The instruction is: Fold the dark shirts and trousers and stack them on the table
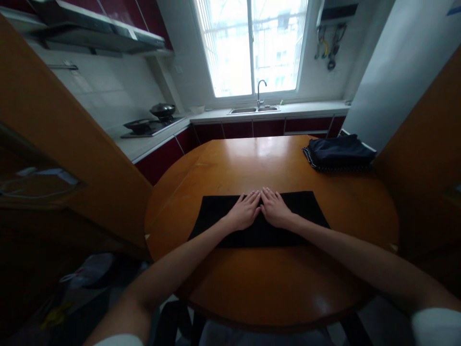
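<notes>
Red-fronted kitchen cabinets and a pale worktop [306, 109] run beneath a bright window [252, 48] at twelve o'clock, with a hob [154, 127] and its pans off at ten. Nearer, an oval wooden counter [259, 283] bears a black cloth [266, 238] at its middle, laid flat and wider than it is deep. A pile of dark folded fabric [340, 151] with pale-dotted edging lies at the counter's far side, between one and two o'clock from the cloth and well apart from it.

As I judge it, the likeliest trouble is slipping: the wood looks glossy, so uneven pressure from the palms could skew the cloth or drag it along. Pushing both sides inward might raise a ridge between the hands, and a forearm crossing the near part could catch an edge and rumple it.

Neither grip is closed on anything. The left grip [244, 211] is open, palm down on the cloth, fingers stretched towards twelve o'clock. The right grip [275, 207] mirrors it, open and flat, its fingers angled towards eleven. Their fingertips come very close at the cloth's far edge; whether they touch, I cannot tell.
</notes>
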`<state>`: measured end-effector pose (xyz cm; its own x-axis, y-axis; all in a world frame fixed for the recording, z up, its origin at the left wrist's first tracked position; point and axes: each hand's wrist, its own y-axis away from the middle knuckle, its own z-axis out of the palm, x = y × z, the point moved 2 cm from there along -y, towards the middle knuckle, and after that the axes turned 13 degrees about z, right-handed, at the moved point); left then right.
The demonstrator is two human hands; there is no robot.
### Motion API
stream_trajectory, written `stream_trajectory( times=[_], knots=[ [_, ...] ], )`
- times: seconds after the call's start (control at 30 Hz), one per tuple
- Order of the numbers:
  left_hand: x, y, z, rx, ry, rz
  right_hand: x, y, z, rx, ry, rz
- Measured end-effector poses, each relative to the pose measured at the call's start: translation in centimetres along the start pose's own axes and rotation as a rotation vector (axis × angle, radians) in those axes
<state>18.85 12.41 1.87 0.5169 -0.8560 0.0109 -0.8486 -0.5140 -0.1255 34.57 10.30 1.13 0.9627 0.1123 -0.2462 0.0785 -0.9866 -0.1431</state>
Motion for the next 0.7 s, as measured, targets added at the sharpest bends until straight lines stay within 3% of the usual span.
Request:
stream_trajectory(
  times=[0.1,0.23,0.5,0.7],
  knots=[
    [0.3,0.1,2.0,0.0,-0.043,-0.001,-0.3,0.6,1.8,0.011,0.046,0.034],
    [-0.7,1.2,2.1,-0.013,-0.014,-0.08,2.1,1.1,1.7,-0.05,0.023,0.144],
    [-6.8,7.5,1.5,-0.041,0.019,-0.245,9.7,2.4,0.0,-0.114,0.041,0.319],
    [-10.4,11.4,1.8,0.004,0.028,-0.412,12.8,2.8,0.1,-0.04,0.001,0.451]
  ],
)
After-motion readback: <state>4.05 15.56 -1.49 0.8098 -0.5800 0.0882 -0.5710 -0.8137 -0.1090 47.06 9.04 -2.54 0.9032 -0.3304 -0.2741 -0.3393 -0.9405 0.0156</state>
